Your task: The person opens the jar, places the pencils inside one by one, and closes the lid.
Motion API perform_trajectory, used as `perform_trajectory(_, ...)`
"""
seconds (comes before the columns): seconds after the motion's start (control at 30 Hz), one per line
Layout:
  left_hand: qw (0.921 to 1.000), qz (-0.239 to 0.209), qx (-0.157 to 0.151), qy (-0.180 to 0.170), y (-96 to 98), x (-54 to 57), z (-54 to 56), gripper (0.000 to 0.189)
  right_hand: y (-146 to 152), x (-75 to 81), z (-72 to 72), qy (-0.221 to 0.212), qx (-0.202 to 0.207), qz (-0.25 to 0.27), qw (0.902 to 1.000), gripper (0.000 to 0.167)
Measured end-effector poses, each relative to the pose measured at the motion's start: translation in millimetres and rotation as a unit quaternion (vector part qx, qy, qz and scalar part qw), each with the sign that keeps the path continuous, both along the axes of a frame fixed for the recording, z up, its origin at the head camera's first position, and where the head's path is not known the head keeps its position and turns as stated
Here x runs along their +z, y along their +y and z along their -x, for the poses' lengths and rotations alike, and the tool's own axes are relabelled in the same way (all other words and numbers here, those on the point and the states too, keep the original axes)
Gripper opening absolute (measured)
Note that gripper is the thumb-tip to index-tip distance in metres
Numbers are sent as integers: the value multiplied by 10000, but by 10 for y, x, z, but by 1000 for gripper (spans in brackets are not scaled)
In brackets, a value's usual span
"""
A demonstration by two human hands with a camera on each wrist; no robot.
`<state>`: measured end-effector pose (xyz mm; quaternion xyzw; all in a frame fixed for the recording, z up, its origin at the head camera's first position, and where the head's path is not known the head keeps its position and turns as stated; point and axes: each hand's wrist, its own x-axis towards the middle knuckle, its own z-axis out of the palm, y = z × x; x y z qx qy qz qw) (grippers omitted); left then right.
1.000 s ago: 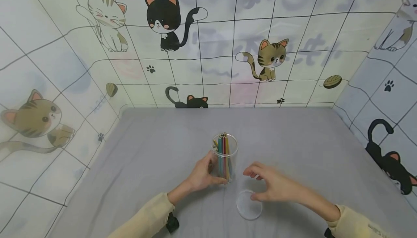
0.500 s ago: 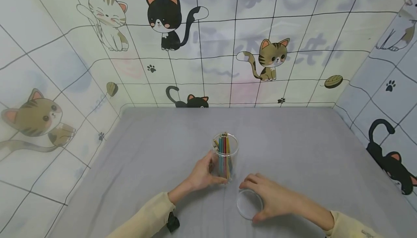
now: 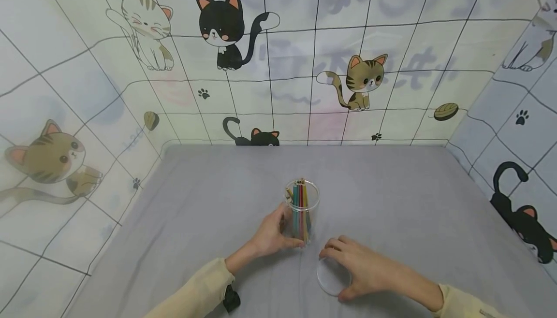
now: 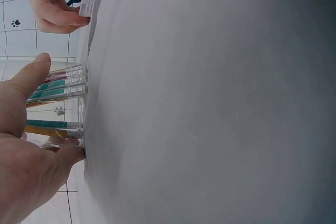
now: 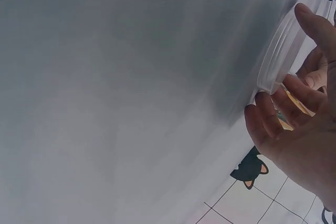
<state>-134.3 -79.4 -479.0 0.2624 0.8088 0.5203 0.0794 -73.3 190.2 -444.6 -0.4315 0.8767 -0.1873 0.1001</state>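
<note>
A clear cylindrical jar (image 3: 312, 216) stands upright on the grey cloth, with several coloured pencils (image 3: 300, 211) inside. My left hand (image 3: 271, 235) grips its lower side, thumb in front and fingers behind, as the left wrist view also shows around the jar base (image 4: 80, 108). To the right, my right hand (image 3: 370, 267) pinches a round clear lid (image 3: 332, 279) by its rim, between thumb and fingers. In the right wrist view the lid (image 5: 278, 51) shows edge-on, close to the cloth; whether it touches the cloth I cannot tell.
Grey cloth (image 3: 209, 182) covers the table. Behind it and at both sides stand white gridded curtains (image 3: 287, 57) printed with cartoon cats. A dark strap piece (image 3: 231, 298) hangs beneath the left sleeve.
My right hand has come down and toward me from above the lid, and its thumb and fingers have closed on the lid's rim. The left hand stays on the jar.
</note>
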Motion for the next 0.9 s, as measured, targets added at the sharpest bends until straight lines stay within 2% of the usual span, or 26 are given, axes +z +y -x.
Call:
perform_trajectory(0.2, 10000, -50, -5, 3, 7, -17, -3, 86, 12, 48, 1, 159, 67, 151, 9997, 75)
perform_trajectory(0.6, 10000, -33, -12, 74, 4, -11, 5, 87, 43, 339, 73, -82, -93, 214, 9997, 72)
perform_trajectory(0.9, 9999, 95, 47, 54, 13, -10, -2, 85, 71, 580, 97, 201, -273, 336, 9989, 73)
